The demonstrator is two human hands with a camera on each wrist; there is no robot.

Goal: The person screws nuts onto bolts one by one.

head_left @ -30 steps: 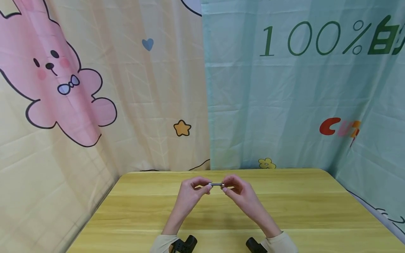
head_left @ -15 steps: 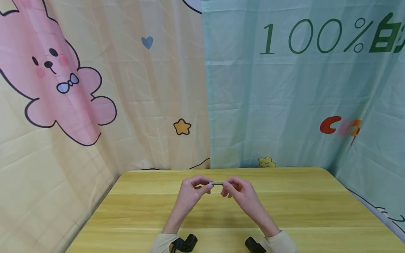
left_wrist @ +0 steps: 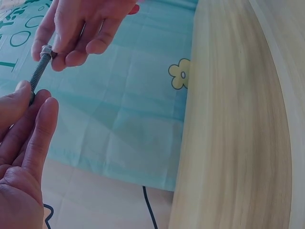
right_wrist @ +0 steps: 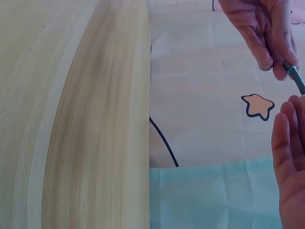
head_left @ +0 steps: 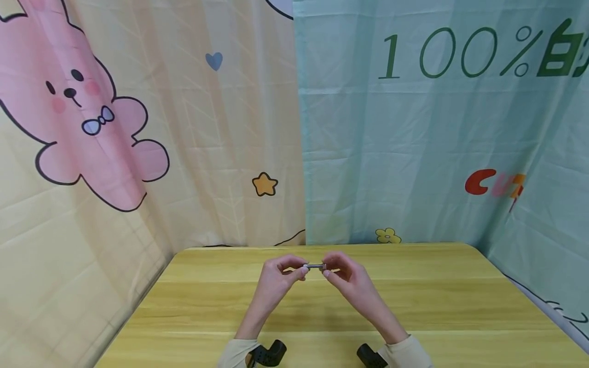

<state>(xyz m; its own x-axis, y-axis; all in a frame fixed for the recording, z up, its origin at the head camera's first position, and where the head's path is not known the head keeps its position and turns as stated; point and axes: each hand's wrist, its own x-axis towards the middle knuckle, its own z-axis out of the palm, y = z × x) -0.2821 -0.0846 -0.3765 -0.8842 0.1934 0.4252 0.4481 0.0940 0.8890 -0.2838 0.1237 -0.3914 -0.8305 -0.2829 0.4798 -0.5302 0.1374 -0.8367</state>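
Observation:
Over the table, a threaded metal bolt (head_left: 315,266) is held sideways between two hands. The left hand (head_left: 275,278) pinches it at its head end, between thumb and fingertips. A small nut (left_wrist: 46,49) sits around the opposite end of the bolt. There the right hand (head_left: 350,280) has its thumb and index finger on the nut, the other fingers loosely bent. From the right wrist, the bolt (right_wrist: 296,80) shows only in part at the picture's edge, and the left hand (right_wrist: 267,36) covers its head.
A light wooden table (head_left: 207,312) lies under both hands. Printed cloth curtains stand behind it, cream (head_left: 193,204) on the left and pale teal (head_left: 414,153) on the right. Black wrist cameras (head_left: 271,352) are strapped near both cuffs.
The right thumb and fingers have shifted about the nut end: half a second ago they covered it, now it shows between them. The left hand and bolt stay nearly still.

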